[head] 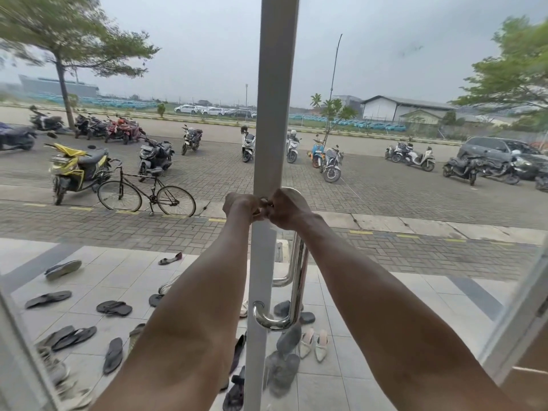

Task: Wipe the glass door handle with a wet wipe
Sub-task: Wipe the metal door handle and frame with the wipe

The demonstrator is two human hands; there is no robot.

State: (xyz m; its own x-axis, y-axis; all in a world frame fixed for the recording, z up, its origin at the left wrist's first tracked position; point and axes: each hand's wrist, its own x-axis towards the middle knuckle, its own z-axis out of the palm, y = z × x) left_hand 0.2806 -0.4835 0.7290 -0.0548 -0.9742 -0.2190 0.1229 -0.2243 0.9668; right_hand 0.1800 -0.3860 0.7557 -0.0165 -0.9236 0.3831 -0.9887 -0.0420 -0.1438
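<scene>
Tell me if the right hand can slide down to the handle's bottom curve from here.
Probably yes. The right hand sits at the top of the chrome handle, and the bar below it down to the bottom curve looks bare.

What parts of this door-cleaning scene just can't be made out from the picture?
- Wet wipe: none clearly visible in the head view; the left hand and right hand bunch together over that spot.
- Top end of the door handle: covered by the right hand.
- What the fingers grip: too small to tell.
- Elbows: cut off by the bottom edge.
</scene>
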